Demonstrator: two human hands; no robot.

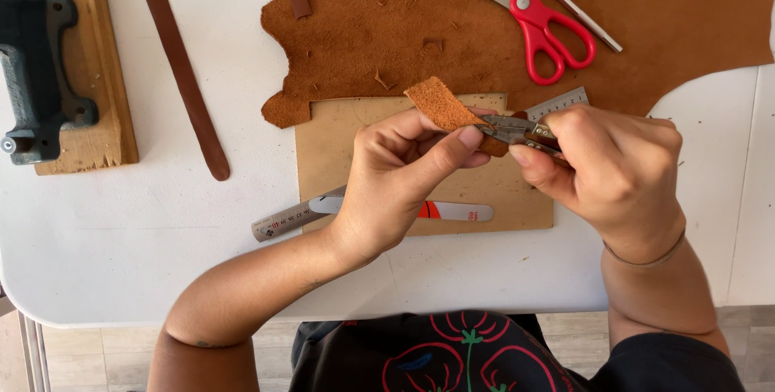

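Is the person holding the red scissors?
No, the red scissors lie on the big brown leather sheet, while the right hand holds a small metal tool.

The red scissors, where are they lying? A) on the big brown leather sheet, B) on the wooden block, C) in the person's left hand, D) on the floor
A: the red scissors lie flat on the big brown leather sheet at the top of the table, away from both hands.
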